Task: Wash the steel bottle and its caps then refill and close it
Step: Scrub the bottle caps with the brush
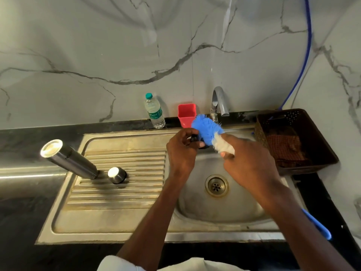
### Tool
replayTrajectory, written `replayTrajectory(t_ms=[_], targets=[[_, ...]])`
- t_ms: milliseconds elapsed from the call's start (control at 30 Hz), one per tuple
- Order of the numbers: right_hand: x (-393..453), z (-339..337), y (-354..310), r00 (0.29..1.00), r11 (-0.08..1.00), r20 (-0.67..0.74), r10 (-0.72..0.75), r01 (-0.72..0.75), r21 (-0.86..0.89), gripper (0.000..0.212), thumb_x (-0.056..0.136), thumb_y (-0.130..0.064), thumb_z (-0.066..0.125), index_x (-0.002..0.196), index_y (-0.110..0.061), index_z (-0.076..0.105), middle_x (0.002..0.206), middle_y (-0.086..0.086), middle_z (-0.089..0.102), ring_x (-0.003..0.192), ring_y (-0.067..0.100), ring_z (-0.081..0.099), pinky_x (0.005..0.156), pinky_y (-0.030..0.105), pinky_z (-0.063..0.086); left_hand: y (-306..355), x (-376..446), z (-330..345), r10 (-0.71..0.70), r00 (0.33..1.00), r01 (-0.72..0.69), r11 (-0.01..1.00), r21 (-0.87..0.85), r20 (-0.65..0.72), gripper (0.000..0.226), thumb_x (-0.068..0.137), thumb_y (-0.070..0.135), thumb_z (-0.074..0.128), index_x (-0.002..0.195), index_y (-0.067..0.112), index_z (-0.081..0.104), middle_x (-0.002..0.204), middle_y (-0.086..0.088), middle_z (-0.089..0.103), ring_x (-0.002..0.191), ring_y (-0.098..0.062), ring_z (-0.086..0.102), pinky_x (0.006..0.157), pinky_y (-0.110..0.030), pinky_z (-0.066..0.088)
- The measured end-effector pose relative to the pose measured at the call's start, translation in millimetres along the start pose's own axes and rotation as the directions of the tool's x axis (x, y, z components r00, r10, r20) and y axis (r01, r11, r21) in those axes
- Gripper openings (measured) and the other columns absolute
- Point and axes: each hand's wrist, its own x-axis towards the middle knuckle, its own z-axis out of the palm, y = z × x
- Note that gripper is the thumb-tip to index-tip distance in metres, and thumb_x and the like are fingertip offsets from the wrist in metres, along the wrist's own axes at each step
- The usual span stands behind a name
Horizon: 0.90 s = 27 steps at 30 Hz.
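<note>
The left hand [180, 151] has its fingers curled around a small dark cap [195, 138], pinching it between thumb and fingertips above the back edge of the sink basin [197, 204]. The right hand [248, 159] is closed around a bottle brush [208, 130], gripping it where the white bristles meet the blue ones; the blue bristle head presses against the dark cap. The brush's blue handle runs back under the right forearm, and its end shows at the lower right by the counter edge.

The steel bottle [70, 159] stands upside down on the ribbed draining board [121, 184] to the left of the basin, its flat base turned up toward the camera. Just beside it on the same ribs sits a steel cap [117, 175], apart from the bottle. Neither hand touches them.

Behind the hands a chrome tap [219, 102] rises from the back of the sink, and a red square cup [186, 114] stands just left of it, partly hidden by the blue bristles. Further left along the wall is a clear plastic water bottle [154, 111] with a green screw top and a green label; the writing on it is too blurred to read. On the counter to the right of the basin sits a dark perforated basket [304, 118] holding a brown checked cloth [283, 145]. A blue hose [306, 55] runs down the marble-patterned wall behind it. The drain [216, 185] lies in the basin floor below the hands.
</note>
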Motion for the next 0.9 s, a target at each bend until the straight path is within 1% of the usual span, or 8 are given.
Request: replayTrajectory(t_ms=[333, 467, 567, 633, 733, 800, 833, 900], targets=[[0.1, -4.0, 2.3, 1.0, 0.999, -0.022, -0.017, 0.018, 0.032, 0.056, 0.094, -0.037, 0.063, 0.147, -0.044, 0.046, 0.122, 0.005, 0.07, 0.109, 0.032, 0.065, 0.086, 0.042, 0.055, 9.4, 4.1, -5.4, 0.02, 1.0, -0.02, 0.996, -0.087, 0.0, 0.042, 0.075, -0.02, 0.078, 0.106, 0.007, 0.078, 0.105, -0.001, 0.08, 0.096, -0.015, 0.078, 0.076, -0.025, 0.062], [7.9, -5.6, 2.5, 1.0, 0.999, -0.026, 0.007, -0.006, 0.048, 0.055, 0.095, -0.038, 0.063, 0.148, -0.039, 0.048, 0.122, 0.006, 0.072, 0.109, 0.03, 0.066, 0.087, 0.041, 0.055, 12.4, 1.8, -5.1, 0.052, 0.996, -0.046, 0.996, -0.076, 0.078, 0.04, 0.073, -0.02, 0.079, 0.103, 0.007, 0.079, 0.102, 0.001, 0.08, 0.097, -0.014, 0.077, 0.079, -0.025, 0.062], [11.0, -10.4, -1.9, 1.0, 0.997, -0.015, 0.003, -0.001, 0.083, 0.055, 0.094, -0.038, 0.064, 0.147, -0.041, 0.05, 0.127, 0.004, 0.071, 0.113, 0.029, 0.065, 0.093, 0.039, 0.053, 15.7, 5.8, -5.7, 0.054, 0.998, -0.052, 0.996, -0.077, 0.016, 0.04, 0.074, -0.02, 0.078, 0.099, 0.011, 0.079, 0.099, 0.001, 0.08, 0.094, -0.012, 0.077, 0.076, -0.023, 0.062], [3.7, -10.0, -9.6, 0.998, 0.998, -0.035, -0.059, 0.06, 0.029, 0.055, 0.094, -0.035, 0.064, 0.147, -0.041, 0.049, 0.123, 0.004, 0.072, 0.108, 0.028, 0.066, 0.089, 0.039, 0.054, 16.0, 12.2, -7.4, 0.037, 0.999, -0.04, 0.995, -0.095, -0.034, 0.041, 0.075, -0.02, 0.078, 0.098, 0.013, 0.078, 0.099, 0.0, 0.08, 0.093, -0.014, 0.078, 0.075, -0.03, 0.064], [0.9, -10.8, -12.5, 0.998, 0.998, -0.048, -0.037, 0.039, 0.043, 0.054, 0.094, -0.034, 0.065, 0.145, -0.042, 0.051, 0.122, 0.005, 0.072, 0.109, 0.03, 0.065, 0.087, 0.038, 0.052, 20.4, 8.6, -8.3, 0.052, 0.998, -0.049, 0.994, -0.101, 0.026, 0.041, 0.074, -0.019, 0.08, 0.098, 0.013, 0.08, 0.099, 0.001, 0.081, 0.095, -0.014, 0.078, 0.082, -0.032, 0.065], [22.4, -8.1, 2.8, 0.999, 0.971, -0.019, 0.047, -0.041, 0.237, 0.047, 0.093, -0.035, 0.07, 0.139, -0.042, 0.059, 0.118, -0.003, 0.073, 0.106, 0.024, 0.069, 0.082, 0.03, 0.05, 26.3, -0.3, -6.6, 0.063, 0.996, -0.056, 0.993, -0.101, 0.068, 0.04, 0.074, -0.017, 0.081, 0.103, 0.009, 0.081, 0.103, 0.0, 0.081, 0.1, -0.014, 0.077, 0.086, -0.028, 0.063], [32.3, -7.2, 11.4, 0.995, 0.906, 0.039, 0.092, -0.1, 0.411, 0.045, 0.093, -0.033, 0.072, 0.136, -0.041, 0.062, 0.108, -0.008, 0.074, 0.092, 0.019, 0.07, 0.072, 0.026, 0.048, 28.7, -2.2, -6.2, 0.054, 0.996, -0.045, 0.989, -0.138, 0.064, 0.039, 0.074, -0.018, 0.08, 0.105, 0.007, 0.08, 0.106, -0.003, 0.081, 0.104, -0.017, 0.077, 0.087, -0.028, 0.063], [40.6, -2.4, 28.5, 0.971, 0.656, 0.192, 0.145, -0.24, 0.716, 0.046, 0.093, -0.025, 0.074, 0.135, -0.039, 0.064, 0.088, -0.006, 0.072, 0.052, 0.009, 0.053, 0.049, 0.022, 0.039, 31.8, 1.5, -8.0, -0.055, 0.998, 0.058, 0.95, -0.307, 0.018, 0.038, 0.078, -0.017, 0.077, 0.109, 0.005, 0.079, 0.113, -0.007, 0.08, 0.109, -0.02, 0.076, 0.09, -0.031, 0.063]])
